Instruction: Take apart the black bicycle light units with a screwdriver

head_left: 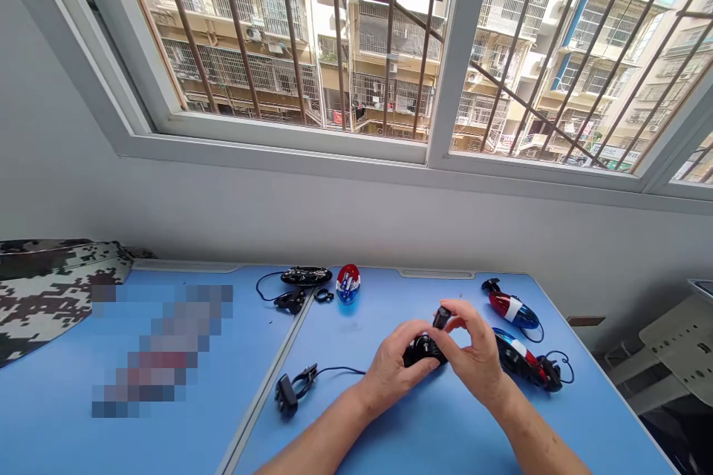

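Note:
My left hand [393, 367] grips a black plastic bracket [422, 350] from the left, with the fingers wrapped over it. My right hand [473, 356] is pinching a short black cylindrical piece [442, 318] that stands up from the bracket. Just right of my right hand lies a red, white and blue bicycle light [519, 358] with a black cable, and a similar light [512, 308] sits beyond it. A black clamp with a cord [287, 393] lies left of my left hand. Farther back are a striped light shell [348, 284] and a black light [306, 276].
The blue desk [356, 423] has a grey seam [261, 393] running across it. A small black clip [290, 302] and a black ring [323, 295] lie at the back. Camouflage fabric [50, 297] sits far left, and a barred window [278, 37] rises beyond the wall.

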`<state>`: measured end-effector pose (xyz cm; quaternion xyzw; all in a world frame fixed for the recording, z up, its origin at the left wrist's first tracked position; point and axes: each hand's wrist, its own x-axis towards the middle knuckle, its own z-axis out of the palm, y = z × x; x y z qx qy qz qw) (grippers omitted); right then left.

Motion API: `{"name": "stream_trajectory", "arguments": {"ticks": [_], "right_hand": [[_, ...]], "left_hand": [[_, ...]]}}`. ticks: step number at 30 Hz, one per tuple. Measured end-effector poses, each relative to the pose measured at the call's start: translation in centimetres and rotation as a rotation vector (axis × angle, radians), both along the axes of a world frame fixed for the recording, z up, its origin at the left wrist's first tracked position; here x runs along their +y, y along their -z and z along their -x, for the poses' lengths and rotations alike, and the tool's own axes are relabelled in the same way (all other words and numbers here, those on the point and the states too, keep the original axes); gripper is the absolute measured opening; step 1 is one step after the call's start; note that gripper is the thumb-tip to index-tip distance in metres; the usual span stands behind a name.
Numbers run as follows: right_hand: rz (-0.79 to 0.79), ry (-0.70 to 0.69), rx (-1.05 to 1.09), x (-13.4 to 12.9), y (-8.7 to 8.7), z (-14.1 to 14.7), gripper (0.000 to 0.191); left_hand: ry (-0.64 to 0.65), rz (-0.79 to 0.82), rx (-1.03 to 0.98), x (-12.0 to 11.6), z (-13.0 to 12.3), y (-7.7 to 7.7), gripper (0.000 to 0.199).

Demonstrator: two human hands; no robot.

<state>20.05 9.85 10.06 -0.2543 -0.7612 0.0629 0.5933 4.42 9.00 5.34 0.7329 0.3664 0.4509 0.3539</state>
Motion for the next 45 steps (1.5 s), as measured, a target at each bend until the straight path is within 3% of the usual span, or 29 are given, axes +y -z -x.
{"name": "stream_trajectory", "arguments": {"ticks": [4,13,23,32,40,45], "right_hand": [[-0.002,-0.024,-0.011,-0.1,-0.05,-0.19,0.039],[0.043,-0.16,-0.138,-0.46,-0.42,-0.49,0.057],[-0.061,-0.02,-0.095,-0.34,-0.65,-0.29,0.048],[-0.011,-0.153,-0.138,-0.7,-0.99,-0.47,0.049],[-0.046,-0.048,-0.118,-0.32,-0.22,-0.34,0.044],[-0.049,-0.092,-0.147,-0.32,-0.34,-0.35,0.046]], "left_hand": [[-0.001,0.018,-0.007,0.03,0.08,-0.3,0.018],[0.051,0.031,0.025,0.16,0.54,-0.24,0.019],[0.05,-0.004,0.051,0.02,0.45,-0.51,0.014],[0.072,-0.008,0.058,0.1,0.7,-0.48,0.026],[0.067,-0.025,0.063,0.1,0.74,-0.3,0.018],[0.082,-0.004,0.068,0.12,0.84,-0.32,0.022]]}}
